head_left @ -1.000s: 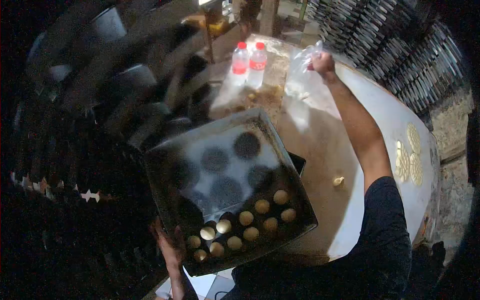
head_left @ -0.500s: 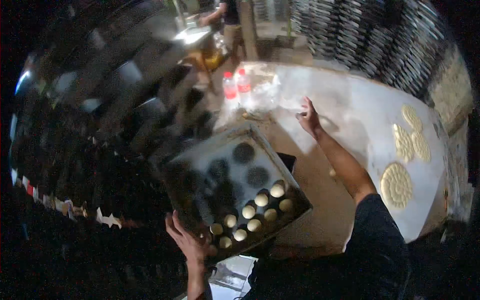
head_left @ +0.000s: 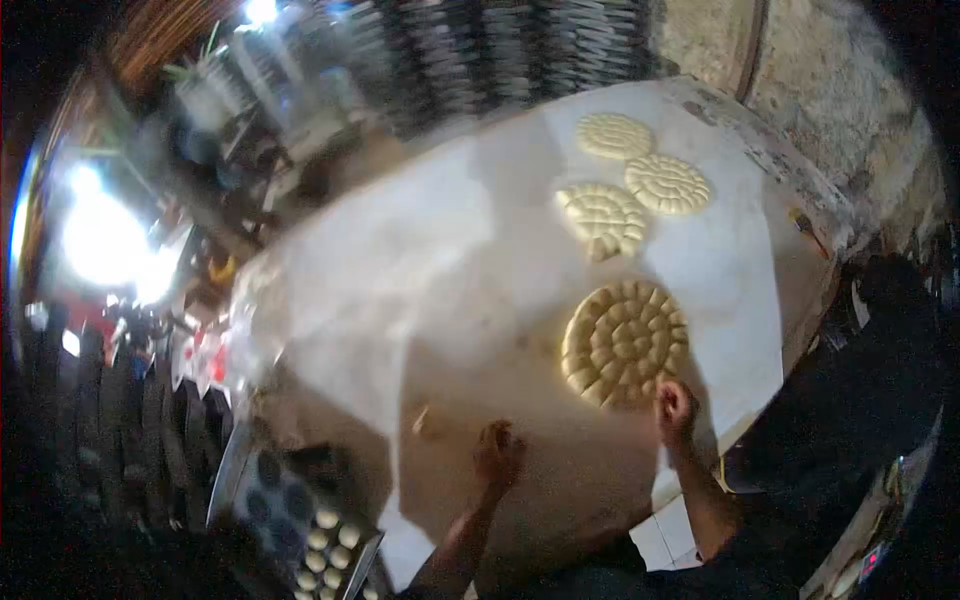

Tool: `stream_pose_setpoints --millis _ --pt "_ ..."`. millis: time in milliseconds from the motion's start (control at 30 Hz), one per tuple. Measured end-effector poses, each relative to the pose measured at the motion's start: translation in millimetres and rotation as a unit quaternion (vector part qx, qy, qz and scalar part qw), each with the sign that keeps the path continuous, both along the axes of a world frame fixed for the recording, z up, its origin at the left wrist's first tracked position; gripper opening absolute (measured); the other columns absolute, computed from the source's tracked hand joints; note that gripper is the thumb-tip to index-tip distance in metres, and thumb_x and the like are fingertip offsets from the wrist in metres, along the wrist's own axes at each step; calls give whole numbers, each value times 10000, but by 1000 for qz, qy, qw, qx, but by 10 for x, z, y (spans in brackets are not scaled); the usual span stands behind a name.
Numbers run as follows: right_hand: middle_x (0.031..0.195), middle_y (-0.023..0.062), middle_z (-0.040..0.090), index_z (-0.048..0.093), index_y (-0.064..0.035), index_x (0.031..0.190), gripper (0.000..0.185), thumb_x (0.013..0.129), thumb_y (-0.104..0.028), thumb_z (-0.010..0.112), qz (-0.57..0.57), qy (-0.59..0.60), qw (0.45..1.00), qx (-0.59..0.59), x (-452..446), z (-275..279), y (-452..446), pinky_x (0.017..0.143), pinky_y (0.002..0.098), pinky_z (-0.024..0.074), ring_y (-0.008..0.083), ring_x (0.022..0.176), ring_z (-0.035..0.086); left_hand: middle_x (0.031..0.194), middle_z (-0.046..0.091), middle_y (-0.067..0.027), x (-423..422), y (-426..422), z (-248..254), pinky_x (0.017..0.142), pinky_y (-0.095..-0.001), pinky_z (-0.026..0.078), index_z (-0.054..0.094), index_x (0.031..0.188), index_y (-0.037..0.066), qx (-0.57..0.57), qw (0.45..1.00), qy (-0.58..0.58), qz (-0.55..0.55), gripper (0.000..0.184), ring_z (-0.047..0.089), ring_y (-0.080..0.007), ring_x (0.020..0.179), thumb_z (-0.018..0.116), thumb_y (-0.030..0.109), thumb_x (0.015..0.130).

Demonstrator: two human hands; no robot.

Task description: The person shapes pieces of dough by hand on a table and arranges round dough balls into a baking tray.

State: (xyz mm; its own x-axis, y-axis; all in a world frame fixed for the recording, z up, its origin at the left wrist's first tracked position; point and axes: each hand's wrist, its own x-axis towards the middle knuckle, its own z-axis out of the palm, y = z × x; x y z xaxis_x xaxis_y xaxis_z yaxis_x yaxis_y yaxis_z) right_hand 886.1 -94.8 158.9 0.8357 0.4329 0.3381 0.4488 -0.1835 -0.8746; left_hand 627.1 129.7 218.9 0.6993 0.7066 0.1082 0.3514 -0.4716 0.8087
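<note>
A large dough round (head_left: 628, 345), cut into rings of small pieces, lies on the pale worktop. At its lower right rim is my right hand (head_left: 677, 410), fingers curled together and touching the dough. My left hand (head_left: 499, 455) hovers over the shaded worktop, to the lower left of that round and apart from it. Its fingers look partly curled, but shadow and blur hide how tightly. A small pale scrap (head_left: 421, 420) lies to the left of it. Beyond the large round rest smaller dough rounds (head_left: 668, 184); the nearest (head_left: 602, 218) has an uneven lower edge.
At lower left is a dark baking tray (head_left: 262, 535) with several dough balls (head_left: 326, 519) in it. Red-labelled bottles (head_left: 212, 358) stand blurred at the worktop's left end. A brush-like tool (head_left: 808, 230) lies near the right edge. Stacked trays (head_left: 500, 60) rise behind.
My view has swung right toward the dough rounds. My left hand has left the tray, which now sits at lower left. My right hand has come down to the large round's rim.
</note>
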Motion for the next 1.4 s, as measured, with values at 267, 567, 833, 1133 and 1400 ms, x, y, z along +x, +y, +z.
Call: stream_pose_setpoints --millis 267,567,833,1133,1400 --pt "684 58 531 592 -72 862 141 864 -213 584 -82 -54 991 -92 100 94 -518 530 324 426 190 582 527 795 674 -161 3003 1307 -314 712 -403 511 685 985 72 149 984 48 -82 392 647 -307 735 631 415 803" --pt "656 34 522 581 -55 788 158 856 -197 597 -129 20 990 -44 153 449 -336 469 249 375 95 511 451 775 646 -107 4355 791 -360 572 -320 483 640 955 -10 -247 952 -90 156 459 608 -198 668 738 387 748" --pt "640 39 515 560 -35 780 155 862 -162 594 -171 -57 984 16 324 194 -216 479 243 376 93 520 463 768 609 -103 3157 1301 -541 479 -313 475 634 895 -37 -428 898 0 106 246 572 -183 580 701 182 807" --pt "786 105 603 602 -41 930 261 859 -291 618 -20 42 999 -3 -157 -128 -395 639 341 461 236 661 568 1070 567 -55 381 290 -668 693 -292 470 500 1216 71 -463 851 -243 54 427 547 -146 869 647 274 870" --pt "1111 194 523 464 -27 1165 442 842 -293 608 143 52 974 -170 -3131 376 601 821 461 443 394 1006 528 1029 604 -69 -1445 -777 -151 787 -339 471 549 1144 47 -485 829 -268 -70 388 567 -174 887 603 340 895"
